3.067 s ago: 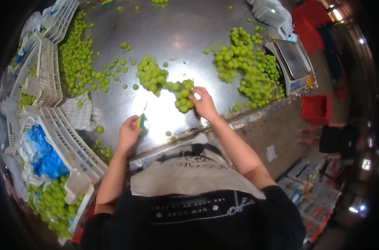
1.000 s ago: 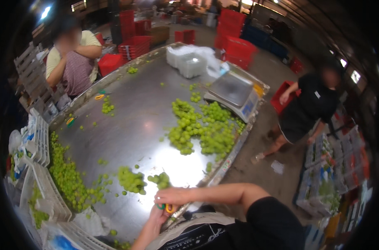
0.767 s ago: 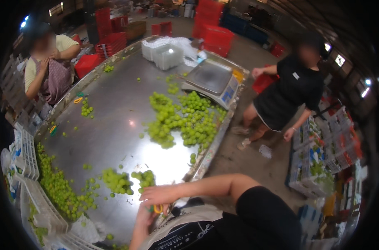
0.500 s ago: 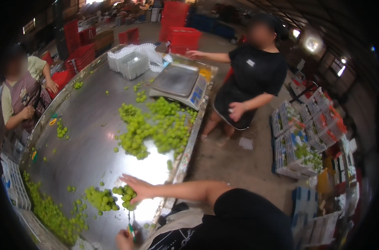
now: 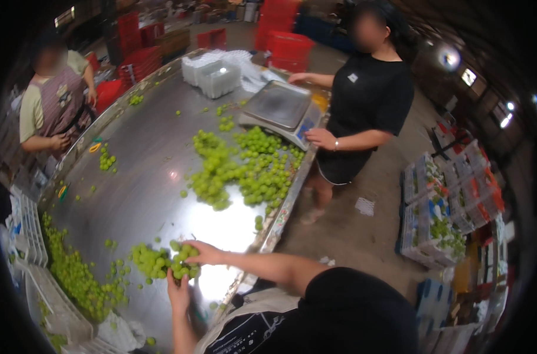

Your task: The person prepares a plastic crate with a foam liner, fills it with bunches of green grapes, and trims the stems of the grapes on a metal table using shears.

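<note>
A bunch of green grapes (image 5: 153, 259) is raised close to the metal tabletop (image 5: 132, 200) in front of me. My right hand (image 5: 204, 253) grips its right end, fingers curled over the berries. From below, my left hand (image 5: 178, 292) reaches up with its fingers bent against the same bunch. What sits inside its grip is hidden by the grapes, and the scissors do not show. Loose grapes (image 5: 79, 277) lie in a broad heap to the left. Beyond my hands is a large pile of grape bunches (image 5: 221, 171).
A weighing scale (image 5: 277, 106) and clear plastic tubs (image 5: 218, 79) stand at the far end. A co-worker (image 5: 369, 88) touches the scale; another (image 5: 56, 106) stands left. Orange-handled scissors (image 5: 95, 147) lie near the left edge. White crates (image 5: 29, 236) flank the table; more crates (image 5: 428, 224) are stacked right.
My left hand has moved up to the bunch; the green-handled scissors it held no longer show. My right hand has stayed on the grapes. The right co-worker's lower hand has come to the scale.
</note>
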Demonstrator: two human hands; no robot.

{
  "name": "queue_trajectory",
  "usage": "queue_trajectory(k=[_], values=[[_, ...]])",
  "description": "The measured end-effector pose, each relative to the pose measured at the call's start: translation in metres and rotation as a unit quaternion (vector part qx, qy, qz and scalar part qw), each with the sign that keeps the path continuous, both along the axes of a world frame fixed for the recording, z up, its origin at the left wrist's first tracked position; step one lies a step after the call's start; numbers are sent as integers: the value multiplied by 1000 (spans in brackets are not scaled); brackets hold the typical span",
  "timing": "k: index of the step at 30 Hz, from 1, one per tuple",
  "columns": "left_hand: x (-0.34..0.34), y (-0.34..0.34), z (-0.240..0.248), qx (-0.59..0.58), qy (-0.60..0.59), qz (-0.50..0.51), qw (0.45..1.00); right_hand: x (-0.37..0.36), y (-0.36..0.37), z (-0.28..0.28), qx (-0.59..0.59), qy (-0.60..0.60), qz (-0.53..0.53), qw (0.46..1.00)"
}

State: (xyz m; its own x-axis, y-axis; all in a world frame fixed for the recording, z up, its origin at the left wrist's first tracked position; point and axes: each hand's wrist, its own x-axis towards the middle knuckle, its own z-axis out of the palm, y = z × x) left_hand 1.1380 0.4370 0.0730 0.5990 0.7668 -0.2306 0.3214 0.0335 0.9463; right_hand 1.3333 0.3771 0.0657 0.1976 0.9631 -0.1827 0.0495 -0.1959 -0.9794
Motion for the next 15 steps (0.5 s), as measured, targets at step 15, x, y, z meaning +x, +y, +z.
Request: queue_trajectory(k=[15], values=[[22,-32,163,281,-102,-28,954,15,-32,78,28,664,-39,746]])
